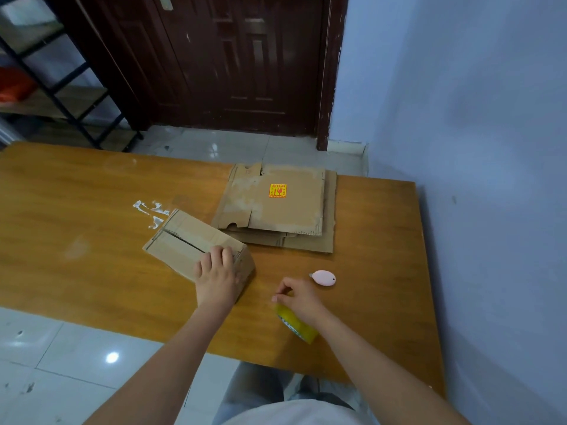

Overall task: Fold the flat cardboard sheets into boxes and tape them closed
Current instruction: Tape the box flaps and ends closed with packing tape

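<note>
A folded cardboard box (184, 240) lies on the wooden table (76, 210), its top flaps meeting along a dark seam. My left hand (216, 276) rests flat on the box's near right corner. My right hand (299, 299) hovers just right of the box, with thumb and forefinger pinched together. A yellow tape roll (299, 328) sits under my right wrist; whether the fingers pinch the tape's end I cannot tell. A stack of flat cardboard sheets (276, 210), the top one with an orange sticker, lies behind the box.
A small pink oval cutter (324, 277) lies on the table just right of my right hand. White residue (150, 211) marks the tabletop behind the box. A blue wall (475, 148) borders the table's right side. A dark door (239, 62) and metal shelving (46, 87) stand beyond.
</note>
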`<state>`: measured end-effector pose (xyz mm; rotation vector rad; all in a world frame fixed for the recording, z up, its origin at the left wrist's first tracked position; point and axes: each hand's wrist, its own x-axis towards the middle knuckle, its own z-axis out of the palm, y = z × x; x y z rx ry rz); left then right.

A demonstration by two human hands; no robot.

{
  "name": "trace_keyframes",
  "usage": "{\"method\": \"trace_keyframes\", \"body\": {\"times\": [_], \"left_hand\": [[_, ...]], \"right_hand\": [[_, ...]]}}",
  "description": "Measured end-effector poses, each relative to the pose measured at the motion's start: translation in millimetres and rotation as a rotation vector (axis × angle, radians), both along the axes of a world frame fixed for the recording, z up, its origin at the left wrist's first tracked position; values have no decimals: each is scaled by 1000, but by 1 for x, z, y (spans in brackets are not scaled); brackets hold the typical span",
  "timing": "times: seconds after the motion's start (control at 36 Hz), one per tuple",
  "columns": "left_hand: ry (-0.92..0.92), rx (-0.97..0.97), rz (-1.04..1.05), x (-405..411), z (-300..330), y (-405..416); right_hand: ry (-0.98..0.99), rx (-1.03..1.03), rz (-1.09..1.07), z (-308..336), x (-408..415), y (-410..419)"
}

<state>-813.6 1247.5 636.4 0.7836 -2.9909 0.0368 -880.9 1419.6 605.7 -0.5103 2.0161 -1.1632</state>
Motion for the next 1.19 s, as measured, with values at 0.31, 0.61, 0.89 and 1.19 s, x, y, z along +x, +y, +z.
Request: {"method": "trace_keyframes", "body": {"times": [0.31,0.61,0.89,1.19], "left_hand": [[-71,193,224,-11,4,8],[119,539,323,-40,49,17],[111,1149,-285,-69,82,0],[53,1329,-364,-82,101,-40]], "right_hand": [[-31,20,-57,-2,-3,-5],[-11,-106,-306,27,-29,3],[63,-176,-325,94,-44,-27],[197,-70,-410,133,-31,-61]]}}
